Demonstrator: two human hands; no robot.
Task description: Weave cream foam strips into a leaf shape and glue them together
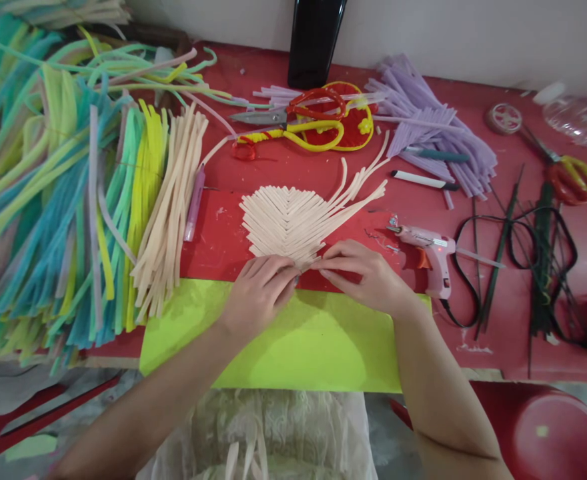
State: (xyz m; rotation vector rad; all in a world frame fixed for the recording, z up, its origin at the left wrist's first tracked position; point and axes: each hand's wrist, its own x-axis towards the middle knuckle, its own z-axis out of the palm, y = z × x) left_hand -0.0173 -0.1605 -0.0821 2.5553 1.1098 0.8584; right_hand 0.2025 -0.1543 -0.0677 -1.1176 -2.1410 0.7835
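Observation:
A leaf-shaped piece (286, 220) plaited from cream pipe cleaners lies on the red work surface, with several loose ends fanning out to its upper right. At its lower tip, my left hand (261, 290) has its fingers closed in a pinch on the plaited piece. Just to the right, my right hand (366, 273) pinches the end of a cream pipe cleaner between thumb and fingers. The two hands nearly meet, and the fingertips partly cover the tip. A yellow-green sheet (298, 343) lies under my wrists.
Bundles of coloured pipe cleaners (63, 220) fill the left side; cream ones (171, 207) lie nearest. Behind are scissors (293, 120) and purple pipe cleaners (433, 127). A pink glue gun (436, 257) with a black cord, more scissors (566, 170) and dark green stems (541, 267) lie right.

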